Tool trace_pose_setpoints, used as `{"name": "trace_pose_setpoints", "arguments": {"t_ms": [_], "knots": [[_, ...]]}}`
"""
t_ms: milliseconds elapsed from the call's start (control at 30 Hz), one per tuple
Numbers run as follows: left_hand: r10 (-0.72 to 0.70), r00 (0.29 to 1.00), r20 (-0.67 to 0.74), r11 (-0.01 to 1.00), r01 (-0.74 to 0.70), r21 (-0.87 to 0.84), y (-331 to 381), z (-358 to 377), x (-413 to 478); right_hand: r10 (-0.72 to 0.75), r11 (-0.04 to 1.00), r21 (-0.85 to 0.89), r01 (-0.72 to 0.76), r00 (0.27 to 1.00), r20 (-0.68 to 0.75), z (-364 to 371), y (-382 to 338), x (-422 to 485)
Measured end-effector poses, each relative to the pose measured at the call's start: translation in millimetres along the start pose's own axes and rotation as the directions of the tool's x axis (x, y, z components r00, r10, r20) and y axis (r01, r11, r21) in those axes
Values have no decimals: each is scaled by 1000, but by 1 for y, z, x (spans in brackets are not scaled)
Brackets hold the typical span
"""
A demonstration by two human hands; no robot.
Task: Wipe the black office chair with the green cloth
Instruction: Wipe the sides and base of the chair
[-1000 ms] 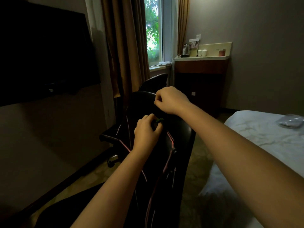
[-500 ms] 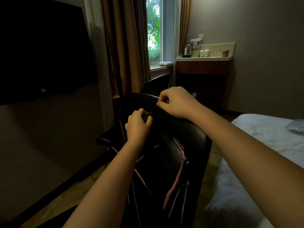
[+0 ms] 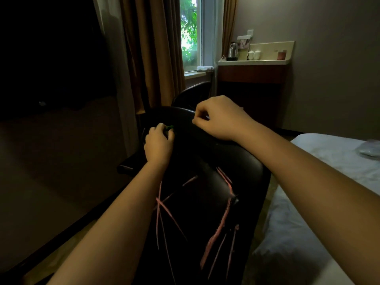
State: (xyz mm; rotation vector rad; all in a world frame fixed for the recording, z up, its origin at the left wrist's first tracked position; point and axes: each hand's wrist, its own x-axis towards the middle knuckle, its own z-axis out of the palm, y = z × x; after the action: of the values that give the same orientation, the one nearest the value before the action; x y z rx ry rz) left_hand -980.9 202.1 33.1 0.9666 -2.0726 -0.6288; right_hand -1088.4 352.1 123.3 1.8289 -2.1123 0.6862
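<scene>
Green cloth (image 3: pixel 169 127) mostly hidden inside left hand (image 3: pixel 159 144); chair (image 3: pixel 205 161) base cut off by bottom edge; right hand (image 3: pixel 218 118) fingertips hidden behind chair top.

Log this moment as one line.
phase: wipe, upper backrest | left hand: holds green cloth against black office chair | right hand: fingers curled on chair's top edge

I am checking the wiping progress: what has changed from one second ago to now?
The left hand, gripping the green cloth, slid left and up across the back of the black office chair, toward its left edge. The chair back seems to have turned and now shows a wider face. The right hand still grips the chair's top edge, and the cloth was never let go.
</scene>
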Motion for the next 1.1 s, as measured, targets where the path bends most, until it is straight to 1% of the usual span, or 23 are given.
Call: {"name": "trace_pose_setpoints", "arguments": {"t_ms": [100, 200, 233, 300, 333, 400, 467, 567, 633, 667, 700, 767, 833, 900, 1000, 1100], "knots": [[34, 995, 98, 999, -29, -44, 1, -14, -3, 8, 1000, -1, -8, 1000, -7, 0, -1, -2], [-22, 967, 253, 995, 45, -87, 3, -30, -4, 14, 1000, -5, -14, 1000, -7, 0, -5, -2], [-49, 951, 304, 993, 78, -85, 4, -35, -8, 17, 1000, -7, -17, 1000, -9, -1, -6, -3], [-52, 935, 351, 997, 68, -34, 6, -42, -17, 26, 1000, -2, -26, 1000, -7, -2, -8, -5], [-34, 940, 338, 999, 37, -3, 6, -46, -22, 33, 999, 2, -33, 999, -8, -3, -8, -6], [-13, 968, 251, 999, 5, 32, 8, -52, -30, 44, 999, 5, -44, 999, -15, -4, -8, -9], [-8, 988, 155, 999, 0, 53, 7, -58, -33, 47, 999, -7, -48, 999, -23, -5, -9, -12], [-15, 997, 72, 993, 6, 120, 5, -69, -37, 53, 998, -17, -54, 998, -15, -5, -12, -14], [39, 998, 46, 975, -48, 216, 8, -72, -42, 56, 998, -14, -56, 998, -6, -6, -14, -15], [91, 995, 50, 961, -101, 256, 10, -71, -45, 55, 998, -15, -55, 998, -3, -7, -15, -16], [146, 987, 63, 953, -158, 259, 15, -68, -47, 55, 998, -14, -55, 998, 0, -8, -16, -16], [208, 973, 100, 959, -223, 173, 27, -57, -54, 61, 998, -2, -61, 998, -1, -8, -16, -17], [213, 969, 124, 971, -224, 81, 39, -44, -62, 71, 997, 5, -71, 997, -14, -8, -15, -19], [231, 965, 122, 970, -238, 51, 47, -34, -70, 78, 997, -1, -78, 997, -30, -8, -14, -22], [231, 965, 124, 973, -227, -42, 49, -33, -83, 83, 997, 1, -83, 996, -37, -9, -13, -26], [270, 953, 140, 963, -269, -28, 52, -36, -96, 98, 995, 1, -98, 995, -22, -11, -15, -29]]}}
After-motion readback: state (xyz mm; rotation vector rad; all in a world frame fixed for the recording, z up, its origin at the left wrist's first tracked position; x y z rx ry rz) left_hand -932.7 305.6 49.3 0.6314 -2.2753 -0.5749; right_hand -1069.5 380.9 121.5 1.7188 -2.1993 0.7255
